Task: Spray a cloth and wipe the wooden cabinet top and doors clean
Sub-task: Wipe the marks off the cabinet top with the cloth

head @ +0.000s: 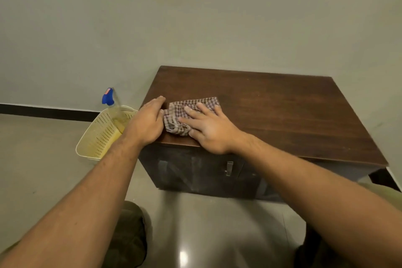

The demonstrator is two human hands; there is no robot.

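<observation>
Right hand (208, 128): my fingers spread flat, pressing the checked cloth (195, 104); nothing gripped.
Left hand (148, 122): relaxed, resting on the top's edge, 9 o'clock of cloth.
Cloth: bunched at 8 o'clock on the cabinet top (272, 111).
Spray bottle (111, 100): in the basket (97, 137), 9 o'clock of cabinet.
Progress: top wiping seems barely begun; the smeared doors (195, 172) look untouched.

Matt dark wood cabinet top (272, 111), woven checked cloth (185, 113), perforated plastic basket (102, 135), glossy floor (206, 235).

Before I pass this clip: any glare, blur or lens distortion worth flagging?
Head view: dim, warm light; one small glare spot on the floor; cabinet front in shadow; forearms stretched by the wide lens; cloth, left hand and right hand reasonably sharp.
</observation>
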